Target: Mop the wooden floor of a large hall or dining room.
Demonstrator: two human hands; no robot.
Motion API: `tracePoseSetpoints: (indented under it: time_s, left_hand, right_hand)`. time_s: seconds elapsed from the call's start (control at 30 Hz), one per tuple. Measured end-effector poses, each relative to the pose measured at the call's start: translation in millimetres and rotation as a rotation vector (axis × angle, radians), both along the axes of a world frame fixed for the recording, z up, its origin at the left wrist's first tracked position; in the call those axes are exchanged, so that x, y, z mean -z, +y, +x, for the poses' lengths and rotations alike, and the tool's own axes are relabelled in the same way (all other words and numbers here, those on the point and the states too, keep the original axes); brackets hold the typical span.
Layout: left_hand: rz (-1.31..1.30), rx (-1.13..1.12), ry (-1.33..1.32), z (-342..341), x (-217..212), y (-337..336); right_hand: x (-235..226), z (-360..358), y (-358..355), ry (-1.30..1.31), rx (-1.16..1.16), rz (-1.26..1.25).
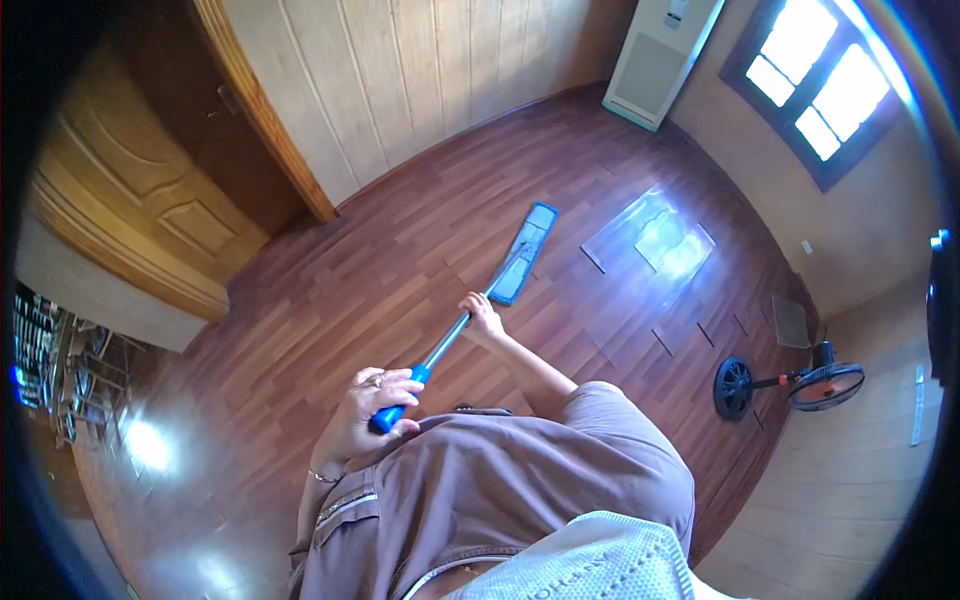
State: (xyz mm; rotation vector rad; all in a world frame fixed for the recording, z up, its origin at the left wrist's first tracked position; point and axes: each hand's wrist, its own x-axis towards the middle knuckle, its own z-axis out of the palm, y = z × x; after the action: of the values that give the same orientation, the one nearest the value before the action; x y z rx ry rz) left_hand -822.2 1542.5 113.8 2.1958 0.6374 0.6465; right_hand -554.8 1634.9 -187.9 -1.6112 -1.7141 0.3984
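A flat mop (523, 256) with a blue-grey rectangular head rests on the reddish-brown plank floor ahead of me. Its metal pole slants back toward my body and ends in a blue grip. Close to my waist, my left hand (375, 400) is wrapped round that blue grip, a ring on one finger and a bracelet at the wrist. Farther down the pole, my right hand (483, 318) closes round the metal shaft, not far from the mop head.
A wooden door (140, 180) stands at the left beside a panelled wall. A tall white floor-standing unit (660, 65) fills the far corner, near a bright window (825, 75). At the right a black fan (825, 385) stands by the wall. Cluttered shelves (85, 375) are at far left.
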Motion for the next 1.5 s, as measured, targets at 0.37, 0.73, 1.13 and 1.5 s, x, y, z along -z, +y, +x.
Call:
tracePoseSetpoints:
  time_s: [0.37, 0.73, 1.13, 1.5]
  left_hand:
    - [0.050, 0.332, 0.085, -5, -39, 20]
    - [0.273, 0.382, 0.101, -95, -94, 0]
    - [0.435, 0.481, 0.098, -104, -77, 16]
    - [0.409, 0.304, 0.273, -38, 22, 98]
  right_hand:
    - [-40, -11, -51, 0.171, 0.292, -0.294]
    - [-110, -131, -70, 0.048, 0.149, -0.363]
    - [-180, -194, -54, 0.292, -0.405, -0.418]
    - [-171, -154, -78, 0.586, -0.320, -0.047]
